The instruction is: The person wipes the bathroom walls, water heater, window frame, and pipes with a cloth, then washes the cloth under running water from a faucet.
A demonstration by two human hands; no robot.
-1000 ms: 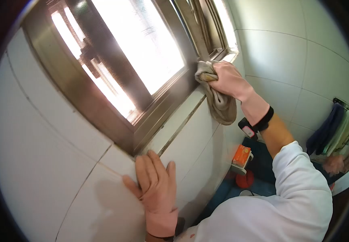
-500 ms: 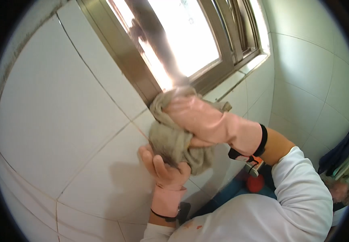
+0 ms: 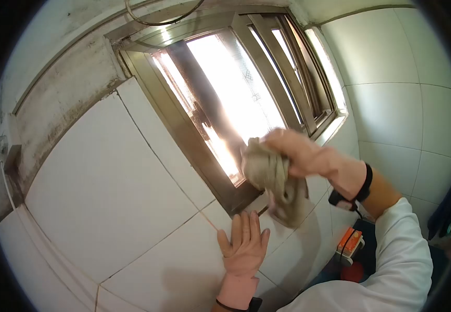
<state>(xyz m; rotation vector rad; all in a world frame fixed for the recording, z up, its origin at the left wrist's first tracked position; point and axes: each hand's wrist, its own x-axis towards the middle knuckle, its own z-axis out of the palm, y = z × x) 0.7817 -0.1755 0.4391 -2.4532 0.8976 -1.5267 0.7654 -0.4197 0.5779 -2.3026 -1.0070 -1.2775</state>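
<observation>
A bunched grey-green cloth (image 3: 267, 166) is gripped in my right hand (image 3: 303, 151), in front of the lower part of the window (image 3: 236, 83). The hand wears a pink glove and is a little blurred; loose folds of cloth dangle below it. My left hand (image 3: 245, 244), gloved in pink too, lies flat against the white wall tiles (image 3: 131, 203) just under the window frame's lower corner. Its fingers are stretched out and hold nothing. The window has a brown metal frame (image 3: 176, 140) and bright light comes through the glass.
Low at the right, an orange-and-white packet (image 3: 350, 242) sits near a red round object (image 3: 352, 271). Dark cloths (image 3: 446, 200) hang at the right edge. A thin cable (image 3: 8, 182) runs down the left wall, and a curved hose or cable (image 3: 163, 23) hangs above the window.
My right hand has moved the cloth up and right off the sill corner. My left hand has let go of the cloth and now rests flat on the tiles. The view has tilted up.
</observation>
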